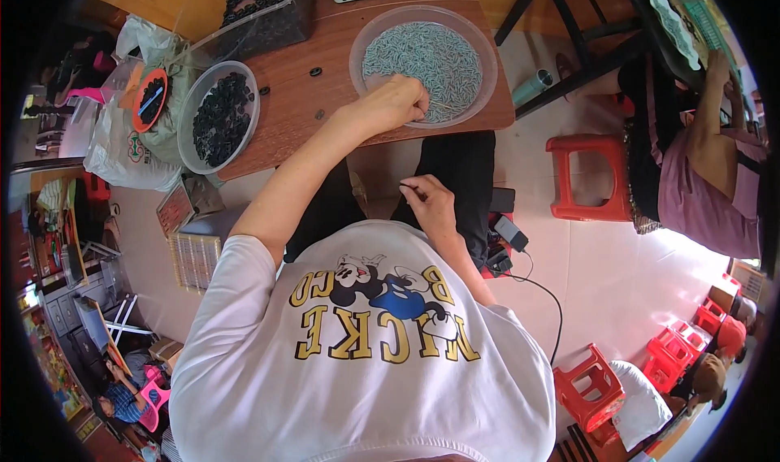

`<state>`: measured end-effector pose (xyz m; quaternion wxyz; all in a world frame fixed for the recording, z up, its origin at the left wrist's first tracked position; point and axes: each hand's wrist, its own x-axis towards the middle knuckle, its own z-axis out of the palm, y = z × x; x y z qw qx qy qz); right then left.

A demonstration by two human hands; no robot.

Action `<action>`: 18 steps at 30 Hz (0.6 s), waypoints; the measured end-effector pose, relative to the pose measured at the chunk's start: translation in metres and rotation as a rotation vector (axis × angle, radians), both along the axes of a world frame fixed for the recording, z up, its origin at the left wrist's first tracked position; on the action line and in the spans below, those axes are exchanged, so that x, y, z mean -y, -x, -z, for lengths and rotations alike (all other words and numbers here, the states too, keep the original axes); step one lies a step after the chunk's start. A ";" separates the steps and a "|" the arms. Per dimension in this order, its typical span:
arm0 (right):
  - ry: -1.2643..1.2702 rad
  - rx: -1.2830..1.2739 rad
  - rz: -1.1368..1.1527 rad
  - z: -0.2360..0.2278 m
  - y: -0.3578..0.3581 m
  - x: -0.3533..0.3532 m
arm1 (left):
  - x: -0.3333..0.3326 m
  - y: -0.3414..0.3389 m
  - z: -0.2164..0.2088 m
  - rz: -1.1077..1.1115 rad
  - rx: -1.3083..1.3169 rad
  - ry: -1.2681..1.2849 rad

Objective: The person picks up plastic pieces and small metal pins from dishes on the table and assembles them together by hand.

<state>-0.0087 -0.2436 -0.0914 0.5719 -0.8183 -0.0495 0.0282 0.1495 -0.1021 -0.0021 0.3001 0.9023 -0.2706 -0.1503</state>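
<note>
two bowls on the worktop (292, 96): left hand (396, 102) digs into the full bowl of pale blue pieces (422, 60), grip pinched on some; right hand (429, 204), over the lap, pinches a thin dark pin (406, 187). black-bead bowl (218, 114) near full; most looks left

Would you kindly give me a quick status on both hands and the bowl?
Left hand reaching into bowl of pale blue pieces, fingers curled. Right hand over lap, pinching a thin dark pin. Nothing blocking the bowl.
</note>
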 end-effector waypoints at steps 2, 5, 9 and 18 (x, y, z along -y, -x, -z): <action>0.005 0.008 -0.003 0.001 0.000 0.000 | -0.001 -0.001 0.002 -0.011 0.002 -0.012; 0.002 0.008 -0.001 -0.001 0.000 -0.001 | 0.000 0.000 0.000 -0.023 0.019 -0.029; 0.010 -0.003 -0.011 -0.002 0.000 -0.001 | 0.005 0.001 -0.003 -0.051 -0.031 -0.033; 0.014 0.009 -0.013 0.000 0.000 -0.001 | -0.006 -0.003 -0.001 -0.070 0.053 0.023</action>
